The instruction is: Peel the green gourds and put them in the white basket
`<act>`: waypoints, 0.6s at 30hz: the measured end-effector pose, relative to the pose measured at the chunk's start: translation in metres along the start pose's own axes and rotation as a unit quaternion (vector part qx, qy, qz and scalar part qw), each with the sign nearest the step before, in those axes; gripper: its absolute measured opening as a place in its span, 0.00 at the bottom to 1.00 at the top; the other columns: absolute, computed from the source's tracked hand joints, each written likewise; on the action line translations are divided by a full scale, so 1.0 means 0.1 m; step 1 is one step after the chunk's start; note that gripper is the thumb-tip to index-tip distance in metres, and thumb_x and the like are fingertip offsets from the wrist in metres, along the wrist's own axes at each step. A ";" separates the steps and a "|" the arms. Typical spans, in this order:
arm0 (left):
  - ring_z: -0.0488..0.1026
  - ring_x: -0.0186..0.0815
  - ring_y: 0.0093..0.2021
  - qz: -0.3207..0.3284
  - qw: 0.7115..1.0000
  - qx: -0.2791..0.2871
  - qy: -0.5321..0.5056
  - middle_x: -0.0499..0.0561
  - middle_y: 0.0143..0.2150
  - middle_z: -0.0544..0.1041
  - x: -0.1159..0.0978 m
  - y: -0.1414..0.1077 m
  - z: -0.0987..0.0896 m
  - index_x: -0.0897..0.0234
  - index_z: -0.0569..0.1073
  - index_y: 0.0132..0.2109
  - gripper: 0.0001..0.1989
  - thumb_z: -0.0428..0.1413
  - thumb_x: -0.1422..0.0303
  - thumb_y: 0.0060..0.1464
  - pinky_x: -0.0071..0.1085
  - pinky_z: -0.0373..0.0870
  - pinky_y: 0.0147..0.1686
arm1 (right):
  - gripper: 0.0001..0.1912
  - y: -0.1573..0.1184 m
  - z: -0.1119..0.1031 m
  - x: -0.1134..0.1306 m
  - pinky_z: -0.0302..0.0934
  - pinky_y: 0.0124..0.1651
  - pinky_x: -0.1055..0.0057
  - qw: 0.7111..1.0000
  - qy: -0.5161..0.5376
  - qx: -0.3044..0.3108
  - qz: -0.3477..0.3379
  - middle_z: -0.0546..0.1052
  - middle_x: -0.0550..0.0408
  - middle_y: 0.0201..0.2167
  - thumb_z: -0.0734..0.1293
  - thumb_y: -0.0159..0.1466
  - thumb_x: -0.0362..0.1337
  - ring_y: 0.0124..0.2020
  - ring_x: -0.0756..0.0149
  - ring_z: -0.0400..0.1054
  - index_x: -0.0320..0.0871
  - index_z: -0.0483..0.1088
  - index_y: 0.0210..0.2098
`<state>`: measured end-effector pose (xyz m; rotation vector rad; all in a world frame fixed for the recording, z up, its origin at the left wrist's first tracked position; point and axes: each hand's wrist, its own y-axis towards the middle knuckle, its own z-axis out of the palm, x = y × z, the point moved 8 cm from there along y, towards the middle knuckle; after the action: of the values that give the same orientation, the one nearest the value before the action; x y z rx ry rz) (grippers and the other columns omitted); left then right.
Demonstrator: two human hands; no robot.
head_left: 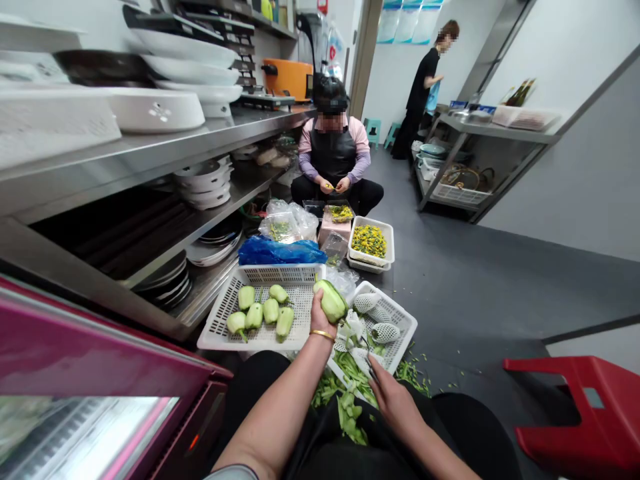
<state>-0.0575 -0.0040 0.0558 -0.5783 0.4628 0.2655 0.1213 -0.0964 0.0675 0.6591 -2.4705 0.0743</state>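
Note:
In the head view, my left hand [320, 316], with a gold bangle at the wrist, is wrapped round a pale green gourd [332, 301]. Lower and to the right, my right hand [393, 399] is closed on a slim metal tool [371, 371] that looks like a peeler; its working end is hard to make out. Several peeled gourds with stems lie in a white slotted basket [214, 319] on the left. A second white basket [407, 325] holds gourds in white foam nets [385, 332]. Green peelings [350, 415] are heaped below, between my knees.
A person [334, 150] sits opposite, handling yellow flowers beside a white tub of them [370, 241]. Another person [425, 87] stands behind. A steel shelf [250, 127] with dishes runs along the left. A red stool [595, 417] is at right; a blue bag [281, 252] lies behind the basket.

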 end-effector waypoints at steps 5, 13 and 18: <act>0.73 0.42 0.33 -0.103 0.983 0.150 -0.003 0.55 0.33 0.74 0.09 -0.07 0.16 0.66 0.70 0.43 0.23 0.59 0.59 0.39 0.40 0.71 0.34 | 0.24 0.03 -0.47 -0.12 0.64 0.51 0.64 0.996 0.053 0.031 0.068 0.73 0.45 0.51 0.54 0.64 0.41 0.51 0.57 0.68 0.39 0.61 0.57; 0.73 0.45 0.37 -0.079 0.960 0.259 0.076 0.54 0.34 0.74 0.16 -0.26 0.30 0.63 0.69 0.46 0.25 0.60 0.64 0.37 0.41 0.71 0.38 | 0.23 0.95 -0.95 0.50 0.61 0.52 0.61 0.994 0.104 -0.007 0.032 0.74 0.48 0.50 0.56 0.63 0.40 0.50 0.58 0.69 0.41 0.63 0.56; 0.73 0.39 0.32 -0.029 0.974 0.208 0.089 0.51 0.34 0.74 0.05 -0.11 0.23 0.63 0.69 0.45 0.23 0.60 0.65 0.38 0.36 0.71 0.35 | 0.23 0.11 -0.47 0.22 0.61 0.52 0.63 0.986 0.113 0.102 0.063 0.73 0.46 0.51 0.55 0.63 0.40 0.52 0.58 0.68 0.42 0.63 0.57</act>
<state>-0.0409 0.0014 0.0753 -0.2040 0.6547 0.0550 0.1246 -0.0871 0.1198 0.5451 -2.3001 0.4309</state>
